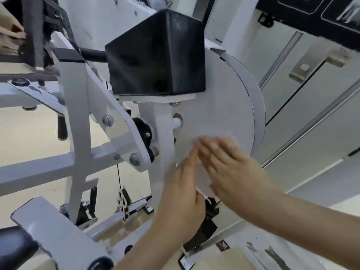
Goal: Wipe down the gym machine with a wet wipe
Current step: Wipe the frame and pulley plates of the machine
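Observation:
The gym machine has a white steel frame (pixel 78 117), a black block (pixel 155 55) on top and a large white round disc (pixel 216 106) beside it. My right hand (pixel 229 168) lies flat on the lower part of the disc, fingers straight and blurred by motion. A thin white wipe (pixel 226 137) seems to lie under those fingers, hard to tell apart from the white disc. My left hand (pixel 183 188) touches the disc's lower left edge beside the white upright post (pixel 161 133), its fingers pointing up.
A black strap and clamp (pixel 206 225) sit just below both hands. A thin cable (pixel 118 178) hangs left of the post. A black grip (pixel 62 127) hangs at the left; grey panels with metal rails (pixel 311 117) stand on the right. The floor is beige.

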The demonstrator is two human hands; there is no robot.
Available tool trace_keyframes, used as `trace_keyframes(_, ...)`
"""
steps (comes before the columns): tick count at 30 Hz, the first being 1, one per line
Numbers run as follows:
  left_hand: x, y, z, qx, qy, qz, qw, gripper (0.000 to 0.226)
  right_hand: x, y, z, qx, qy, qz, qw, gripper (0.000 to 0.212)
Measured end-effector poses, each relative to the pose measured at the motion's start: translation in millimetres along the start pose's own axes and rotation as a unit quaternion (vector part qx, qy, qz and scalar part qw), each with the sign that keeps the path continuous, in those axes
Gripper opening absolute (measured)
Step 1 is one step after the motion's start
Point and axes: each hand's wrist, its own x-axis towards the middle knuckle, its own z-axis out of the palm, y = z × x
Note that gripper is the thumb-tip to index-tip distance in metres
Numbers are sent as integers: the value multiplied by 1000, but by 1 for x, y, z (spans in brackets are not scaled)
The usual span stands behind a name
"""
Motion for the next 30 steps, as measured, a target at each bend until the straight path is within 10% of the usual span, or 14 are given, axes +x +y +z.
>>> trace_keyframes(4, 9, 1, -14, -25, 32, 6, 999, 71, 31, 25, -15, 1, -20, 101, 995, 77)
trace_keyframes(11, 3, -12, -28, 59, -17, 22, 998, 62, 17, -71, 14, 26, -190, -82, 978, 79)
trace_keyframes(19, 6, -18, -33, 85, -33, 46, 995, 58, 19, 56, -27, 11, 94, 168, 981, 67)
trace_keyframes(25, 14, -1, -42, 43, 11, 114, 992, 55, 15, 16, -11, 237, 266, 323, 877, 47)
trace_keyframes(30, 32, 37, -69, 84, 76, 244, 963, 41, 39, 58, -21, 357, 296, 288, 838, 50)
